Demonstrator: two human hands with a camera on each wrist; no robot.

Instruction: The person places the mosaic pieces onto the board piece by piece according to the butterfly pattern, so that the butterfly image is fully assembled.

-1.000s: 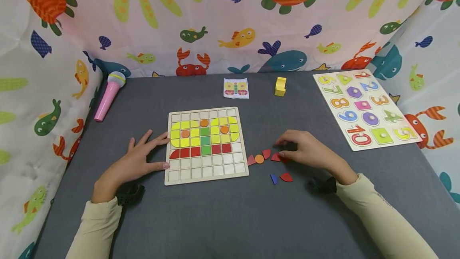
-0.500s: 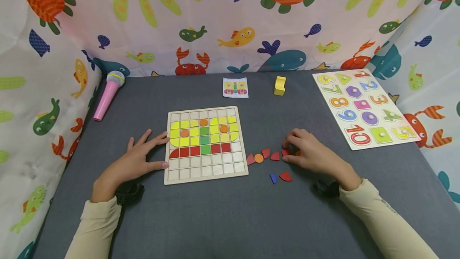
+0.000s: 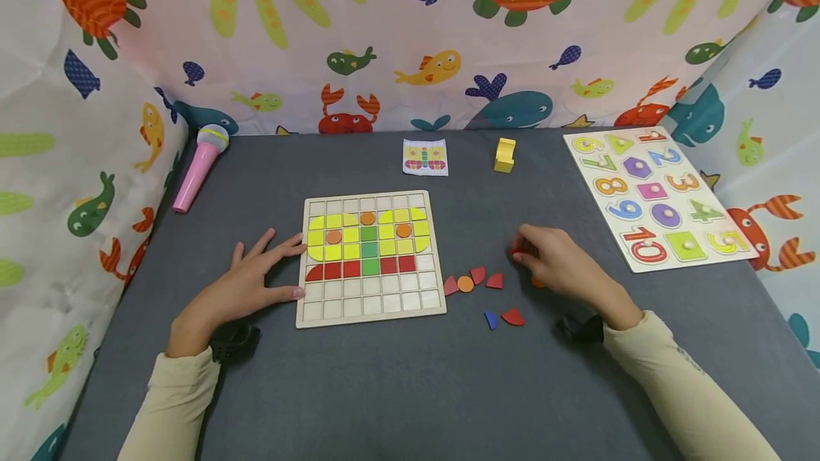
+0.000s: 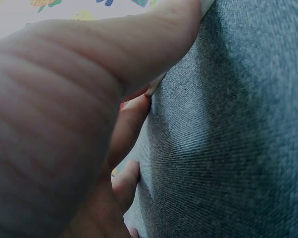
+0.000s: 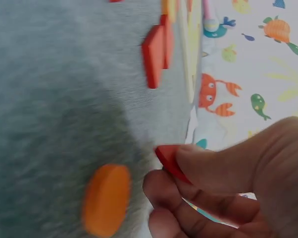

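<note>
My right hand pinches a red quarter-round tile between thumb and fingertips, slightly above the cloth. Close under that hand lies an orange disc. With fingers spread, my left hand touches the left edge of a wooden grid board. On the board sit yellow, orange, green and red tiles, with a row of red squares across the middle. Between board and right hand lie red tiles and another orange disc. A blue piece and a red quarter-round lie nearer the front.
A small picture card lies behind the board, beside a yellow block. At the back left rests a pink toy microphone. A number puzzle board lies at the right. Patterned cloth walls in the grey table.
My right hand has moved slightly right and picked up a red tile from the end of the row, uncovering the orange disc. The left hand stays at the board's edge.
</note>
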